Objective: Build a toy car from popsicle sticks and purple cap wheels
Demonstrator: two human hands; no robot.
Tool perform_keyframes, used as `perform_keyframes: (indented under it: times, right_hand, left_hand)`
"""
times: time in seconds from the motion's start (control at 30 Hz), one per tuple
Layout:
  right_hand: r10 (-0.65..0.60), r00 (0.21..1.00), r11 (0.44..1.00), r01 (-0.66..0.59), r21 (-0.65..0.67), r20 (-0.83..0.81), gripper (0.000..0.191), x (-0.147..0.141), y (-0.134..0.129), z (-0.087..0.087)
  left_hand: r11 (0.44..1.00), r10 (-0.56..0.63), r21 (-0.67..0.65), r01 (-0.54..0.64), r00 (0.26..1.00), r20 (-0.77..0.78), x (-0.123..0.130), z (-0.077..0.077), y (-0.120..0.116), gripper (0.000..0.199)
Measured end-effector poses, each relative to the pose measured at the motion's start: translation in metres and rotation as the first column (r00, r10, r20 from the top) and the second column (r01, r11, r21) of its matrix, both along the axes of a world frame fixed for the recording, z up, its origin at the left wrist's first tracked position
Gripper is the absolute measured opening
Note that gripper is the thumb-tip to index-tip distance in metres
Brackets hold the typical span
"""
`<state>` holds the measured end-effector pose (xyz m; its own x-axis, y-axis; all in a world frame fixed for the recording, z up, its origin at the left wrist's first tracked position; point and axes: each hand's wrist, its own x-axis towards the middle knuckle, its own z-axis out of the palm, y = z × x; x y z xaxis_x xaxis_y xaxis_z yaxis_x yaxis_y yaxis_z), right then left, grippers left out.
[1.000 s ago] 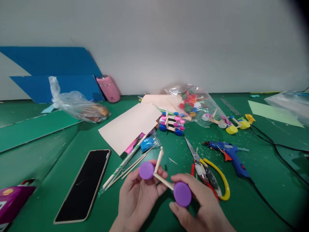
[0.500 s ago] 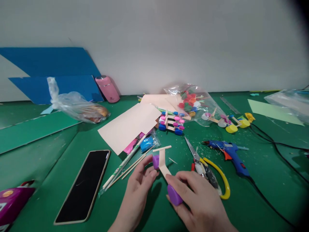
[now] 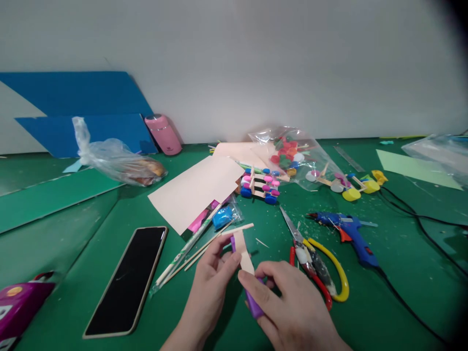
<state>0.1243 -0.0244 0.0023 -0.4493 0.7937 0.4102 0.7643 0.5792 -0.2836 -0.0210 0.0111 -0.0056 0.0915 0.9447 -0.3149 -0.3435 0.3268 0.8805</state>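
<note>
Nearest the camera, the right hand (image 3: 296, 302) is pinching the lower end of a stick-and-cap assembly (image 3: 246, 258), its thumb and fingers closing around a purple cap (image 3: 254, 302). The left hand (image 3: 210, 282) is gripping the upper part between thumb and curled fingers, partly hiding a second purple cap (image 3: 233, 243). The assembly is hanging between the two hands above the green bench (image 3: 175, 317); its bent pale strip is facing the camera, with a thin stick (image 3: 243, 227) crossing the top end.

To the left, a phone (image 3: 126, 282) is lying face up, and a magenta object (image 3: 22, 302) is showing at the view's edge. To the right, yellow-handled scissors (image 3: 341, 273) are lying across a red-handled tool (image 3: 323, 290), with a blue glue gun (image 3: 353, 234) resting just beyond.

Farther out, thin wooden sticks (image 3: 203, 249) are lying beside a blue packet (image 3: 223, 218). A pale sheet (image 3: 197, 192) is lying left of a pink-and-blue capped stick model (image 3: 260, 185). Behind it, a clear bag (image 3: 288, 152) is holding coloured caps. At the back, a pink flask (image 3: 164, 134) is leaning against blue boards (image 3: 84, 134).
</note>
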Motion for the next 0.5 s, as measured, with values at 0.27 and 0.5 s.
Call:
perform_keyframes:
  times: [0.27, 0.5]
  right_hand:
    - [0.077, 0.996, 0.992, -0.082, -0.091, -0.050, 0.053, -0.002, -0.002, -0.006]
    - [-0.041, 0.971, 0.965, -0.023, -0.262, -0.234, 0.046, 0.010, -0.001, -0.006]
  left_hand:
    - [1.000, -0.003, -0.015, 0.002, 0.997, -0.074, 0.000, -0.004, 0.001, 0.028]
    - [1.000, 0.002, 0.024, 0.000, 0.996, -0.091, -0.001, -0.004, 0.002, 0.027]
